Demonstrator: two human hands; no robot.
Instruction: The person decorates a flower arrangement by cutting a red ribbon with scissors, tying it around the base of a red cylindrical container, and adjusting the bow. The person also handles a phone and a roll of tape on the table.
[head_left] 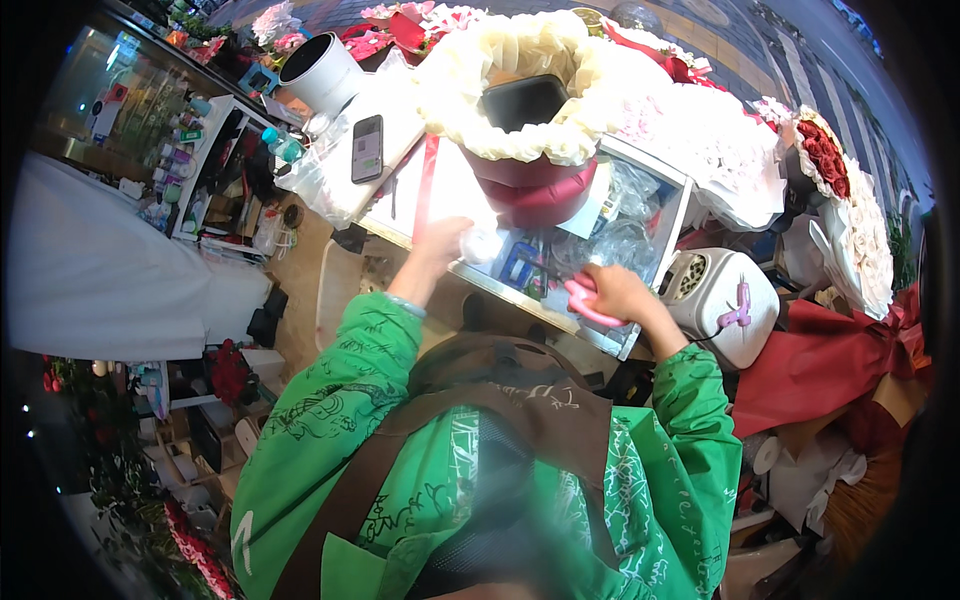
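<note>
My right hand (620, 292) is closed around the pink handles (590, 303) of a pair of scissors. Their dark blades point left over the glass tabletop. My left hand (443, 246) is closed at the table's front edge, against a small whitish, roundish thing (481, 243) that glare washes out. A strip of red ribbon (426, 185) runs down the white surface to that hand. Just beyond both hands stands a dark red wrapped container (535, 193) with a cream ruffled rim (460, 110). A black object (525, 103) sits inside the ruffles.
On the table's left lie a phone (367, 149) and clear plastic wrap (318, 180), with a white cylinder box (322, 73) behind. To the right are a white bin (745, 325) bearing a purple glue gun (738, 306), white bouquets (700, 140) and red wrapping (830, 365). Shelves (215, 170) stand left.
</note>
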